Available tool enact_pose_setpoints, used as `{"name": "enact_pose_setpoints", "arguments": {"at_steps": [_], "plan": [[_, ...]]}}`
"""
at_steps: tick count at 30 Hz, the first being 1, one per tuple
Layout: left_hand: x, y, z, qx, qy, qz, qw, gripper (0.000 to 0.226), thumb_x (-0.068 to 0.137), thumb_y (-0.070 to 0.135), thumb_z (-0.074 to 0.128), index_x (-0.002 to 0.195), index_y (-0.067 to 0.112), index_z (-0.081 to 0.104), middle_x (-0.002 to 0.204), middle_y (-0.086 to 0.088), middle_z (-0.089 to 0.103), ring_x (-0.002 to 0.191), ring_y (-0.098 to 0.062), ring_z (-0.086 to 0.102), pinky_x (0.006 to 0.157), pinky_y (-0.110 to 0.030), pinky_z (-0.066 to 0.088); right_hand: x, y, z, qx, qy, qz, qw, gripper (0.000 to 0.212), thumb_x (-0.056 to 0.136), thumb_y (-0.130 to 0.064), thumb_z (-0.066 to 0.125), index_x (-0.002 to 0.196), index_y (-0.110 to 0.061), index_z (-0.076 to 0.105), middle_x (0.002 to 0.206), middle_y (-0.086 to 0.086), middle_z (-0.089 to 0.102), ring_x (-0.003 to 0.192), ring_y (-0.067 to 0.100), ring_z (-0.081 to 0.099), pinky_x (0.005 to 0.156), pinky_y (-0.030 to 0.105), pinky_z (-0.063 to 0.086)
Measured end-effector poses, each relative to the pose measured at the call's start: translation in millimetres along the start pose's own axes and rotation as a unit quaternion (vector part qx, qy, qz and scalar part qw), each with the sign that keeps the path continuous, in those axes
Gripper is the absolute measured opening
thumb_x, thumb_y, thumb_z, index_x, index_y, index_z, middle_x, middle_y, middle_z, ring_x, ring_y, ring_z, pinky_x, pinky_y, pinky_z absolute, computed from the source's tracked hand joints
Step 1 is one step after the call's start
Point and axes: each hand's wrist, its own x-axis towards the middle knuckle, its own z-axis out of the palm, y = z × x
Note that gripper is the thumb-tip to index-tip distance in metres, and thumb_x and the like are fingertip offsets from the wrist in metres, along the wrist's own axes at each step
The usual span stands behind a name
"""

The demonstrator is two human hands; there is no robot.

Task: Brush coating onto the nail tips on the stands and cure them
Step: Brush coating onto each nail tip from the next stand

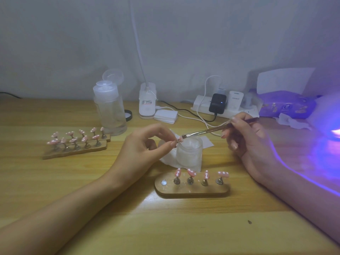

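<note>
Pinching one pink nail tip on its little peg with the left grip, thumb and forefinger closed on it, raised off the table. Grasping a brush pen-style in the right grip, bristles reaching across to that nail tip, touching or just short of it, hard to tell. Just below the bristles, between the two grips, a frosted jar on a white tissue. Nearer than both grips, a wooden stand bearing four more pink tips on pegs, with a bare metal disc at its left end. Well left of the left grip, two further stands filled with tips, with a clear bottle behind them. Far right of the right grip, purple glow from a lamp.
</note>
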Motion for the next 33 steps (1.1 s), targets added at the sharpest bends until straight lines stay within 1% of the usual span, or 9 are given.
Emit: {"name": "enact_pose_setpoints", "arguments": {"at_steps": [3, 6, 10, 13, 16, 20, 24, 28, 33], "plan": [[-0.4, 0.0, -0.4, 0.005, 0.0, -0.003, 1.0, 0.009, 0.088, 0.013, 0.073, 0.081, 0.019, 0.071, 0.083, 0.011, 0.07, 0.05, -0.009, 0.035, 0.048, -0.015, 0.033, -0.6, 1.5, 0.4, -0.023, -0.007, 0.001, 1.0, 0.018, 0.086, -0.03, 0.06, 0.075, -0.02, 0.05, 0.062, 0.005, 0.066, 0.044, 0.009, 0.043, 0.046, 0.015, 0.038], [-0.5, 0.7, 0.1, 0.003, 0.001, -0.001, 1.0, 0.009, 0.088, 0.012, 0.073, 0.081, 0.017, 0.071, 0.078, 0.014, 0.068, 0.049, -0.005, 0.035, 0.048, -0.013, 0.032, 0.9, 1.8, -1.0, -0.012, 0.015, 0.0, 1.0, 0.022, 0.094, -0.021, 0.056, 0.073, -0.021, 0.05, 0.06, 0.004, 0.065, 0.043, 0.009, 0.042, 0.045, 0.014, 0.038], [0.0, 0.9, 0.7, 0.0, 0.001, -0.003, 1.0, 0.009, 0.088, 0.011, 0.072, 0.081, 0.016, 0.071, 0.081, 0.01, 0.07, 0.049, -0.006, 0.034, 0.047, -0.014, 0.033, -0.2, 1.6, -0.3, -0.014, -0.017, -0.01, 1.0, 0.018, 0.088, -0.029, 0.059, 0.076, -0.019, 0.05, 0.063, 0.005, 0.067, 0.044, 0.009, 0.042, 0.046, 0.015, 0.037], [0.1, 1.2, 0.9, -0.004, 0.0, 0.0, 1.0, 0.011, 0.088, 0.011, 0.072, 0.08, 0.018, 0.07, 0.082, 0.005, 0.071, 0.049, -0.006, 0.033, 0.047, -0.013, 0.032, 0.6, 2.1, -0.9, -0.021, 0.003, -0.003, 1.0, 0.02, 0.091, -0.025, 0.058, 0.073, -0.021, 0.051, 0.062, 0.005, 0.066, 0.044, 0.009, 0.043, 0.045, 0.015, 0.036], [-0.4, 0.7, 0.7, -0.001, 0.001, 0.0, 1.0, 0.009, 0.089, 0.012, 0.073, 0.08, 0.017, 0.071, 0.077, 0.012, 0.069, 0.049, -0.008, 0.033, 0.046, -0.013, 0.032, 1.4, 1.9, -2.3, -0.002, -0.001, -0.004, 1.0, 0.024, 0.093, -0.025, 0.061, 0.07, -0.025, 0.053, 0.063, 0.004, 0.066, 0.043, 0.009, 0.042, 0.044, 0.015, 0.036], [0.0, -0.6, 0.8, 0.008, 0.005, 0.0, 1.0, 0.009, 0.089, 0.012, 0.073, 0.08, 0.014, 0.069, 0.064, 0.024, 0.061, 0.047, -0.006, 0.032, 0.044, -0.01, 0.031, -0.2, 2.5, -1.2, -0.031, -0.01, -0.009, 0.999, 0.022, 0.091, -0.03, 0.063, 0.072, -0.025, 0.053, 0.065, 0.006, 0.068, 0.044, 0.01, 0.043, 0.045, 0.016, 0.035], [0.2, -0.1, 1.2, 0.005, 0.004, 0.005, 1.0, 0.009, 0.088, 0.015, 0.073, 0.079, 0.015, 0.07, 0.069, 0.02, 0.063, 0.048, -0.01, 0.031, 0.046, -0.012, 0.03, 1.3, 1.4, -2.5, -0.004, 0.016, -0.004, 1.0, 0.03, 0.097, -0.022, 0.056, 0.067, -0.027, 0.057, 0.062, 0.003, 0.066, 0.043, 0.008, 0.041, 0.044, 0.014, 0.036], [-0.2, -0.9, 0.4, 0.017, 0.003, 0.01, 1.0, 0.009, 0.088, 0.013, 0.073, 0.08, 0.016, 0.069, 0.07, 0.022, 0.062, 0.049, -0.009, 0.032, 0.049, -0.013, 0.032, -0.4, 1.3, 0.3, -0.017, -0.019, -0.008, 1.0, 0.021, 0.086, -0.035, 0.066, 0.07, -0.027, 0.055, 0.065, 0.005, 0.068, 0.043, 0.009, 0.041, 0.044, 0.015, 0.036], [0.2, -1.9, 0.5, 0.03, -0.002, 0.017, 0.999, 0.008, 0.09, 0.012, 0.072, 0.083, 0.017, 0.069, 0.08, 0.021, 0.066, 0.052, -0.011, 0.033, 0.052, -0.019, 0.034, 0.7, 0.0, -0.3, -0.005, 0.004, -0.003, 1.0, 0.02, 0.086, -0.031, 0.061, 0.066, -0.028, 0.058, 0.063, 0.004, 0.067, 0.042, 0.009, 0.04, 0.044, 0.015, 0.035]]}}
